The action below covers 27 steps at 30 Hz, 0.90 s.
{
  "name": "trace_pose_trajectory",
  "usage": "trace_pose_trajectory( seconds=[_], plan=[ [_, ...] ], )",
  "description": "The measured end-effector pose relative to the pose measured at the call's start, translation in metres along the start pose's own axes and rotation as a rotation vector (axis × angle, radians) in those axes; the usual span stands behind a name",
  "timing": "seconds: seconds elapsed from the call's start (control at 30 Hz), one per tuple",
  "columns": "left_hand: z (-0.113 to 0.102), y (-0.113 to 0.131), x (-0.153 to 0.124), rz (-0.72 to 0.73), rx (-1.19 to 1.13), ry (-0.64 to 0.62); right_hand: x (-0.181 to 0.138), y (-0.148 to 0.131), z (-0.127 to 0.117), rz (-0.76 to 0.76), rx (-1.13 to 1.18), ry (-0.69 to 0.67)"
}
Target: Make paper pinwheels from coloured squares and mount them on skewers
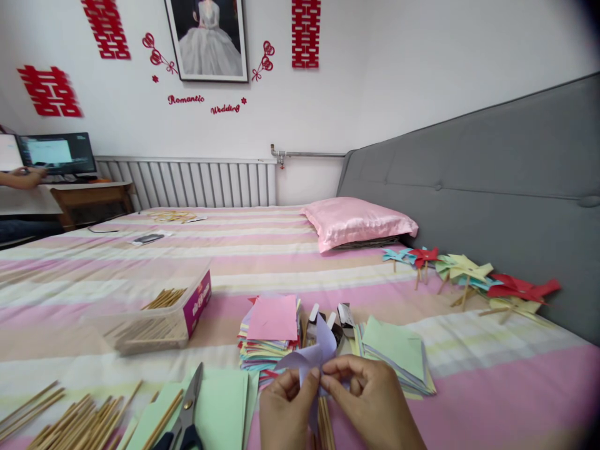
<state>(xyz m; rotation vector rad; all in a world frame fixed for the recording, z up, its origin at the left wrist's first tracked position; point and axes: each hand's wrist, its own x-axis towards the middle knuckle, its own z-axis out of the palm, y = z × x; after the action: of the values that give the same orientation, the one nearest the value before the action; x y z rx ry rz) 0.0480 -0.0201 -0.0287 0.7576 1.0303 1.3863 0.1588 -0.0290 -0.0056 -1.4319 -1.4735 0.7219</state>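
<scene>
A purple paper pinwheel (309,356) with curled blades is held up between my two hands. My left hand (285,409) pinches it near the centre with thumb and fingers. From the other side, my right hand (363,397) also pinches the paper close to the centre. Several wooden sticks (324,425) lie just below, between the hands. Behind the pinwheel is a stack of coloured paper squares (272,319) with a pink sheet on top. To the right lies another stack, topped by light green paper (394,347). Whether a pin sits between my fingertips is hidden.
Scissors (188,406) lie on green sheets (222,406) at front left, beside loose sticks (84,422). A clear plastic box (154,331) holds more sticks. Finished pinwheels (469,269) lie by the grey headboard (492,156). At far left, a person's arm (23,178) is near monitors.
</scene>
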Motion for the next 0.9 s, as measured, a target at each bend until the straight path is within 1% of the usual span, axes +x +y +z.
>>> trace_pose_trajectory(
  seconds=[0.1, 0.2, 0.27, 0.37, 0.4, 0.43, 0.5, 0.6, 0.67, 0.77, 0.83, 0.9],
  plan=[
    [0.001, 0.003, -0.001, -0.015, 0.001, 0.008, 0.0, 0.001, -0.003, -0.032, -0.011, 0.011],
    [0.003, 0.006, -0.002, -0.008, -0.004, 0.093, 0.003, 0.007, -0.014, -0.046, -0.014, 0.118],
    [0.003, 0.007, -0.002, 0.009, -0.01, 0.172, 0.008, 0.015, -0.024, -0.008, -0.001, 0.216],
    [0.003, 0.008, -0.002, 0.033, 0.015, 0.249, 0.017, 0.03, -0.036, 0.078, -0.08, 0.263],
    [0.003, 0.007, -0.002, 0.038, 0.03, 0.267, 0.019, 0.034, -0.038, 0.087, -0.145, 0.251],
    [0.002, 0.007, -0.001, 0.041, 0.044, 0.276, 0.021, 0.039, -0.039, 0.061, -0.216, 0.23],
    [0.002, 0.007, -0.001, 0.044, 0.064, 0.272, 0.023, 0.047, -0.035, -0.057, -0.355, 0.159],
    [0.001, 0.005, -0.001, 0.035, 0.069, 0.233, 0.023, 0.059, -0.024, -0.235, -0.495, 0.02],
    [0.0, 0.003, -0.001, -0.001, 0.065, 0.163, 0.023, 0.065, -0.016, -0.315, -0.562, -0.076],
    [-0.002, -0.002, 0.001, -0.065, 0.044, 0.032, 0.024, 0.066, -0.01, -0.342, -0.635, -0.187],
    [-0.004, -0.004, 0.002, -0.072, 0.035, -0.001, 0.026, 0.062, -0.008, -0.331, -0.654, -0.221],
    [-0.005, -0.006, 0.003, -0.065, 0.033, -0.009, 0.027, 0.058, -0.007, -0.316, -0.658, -0.211]
  ],
)
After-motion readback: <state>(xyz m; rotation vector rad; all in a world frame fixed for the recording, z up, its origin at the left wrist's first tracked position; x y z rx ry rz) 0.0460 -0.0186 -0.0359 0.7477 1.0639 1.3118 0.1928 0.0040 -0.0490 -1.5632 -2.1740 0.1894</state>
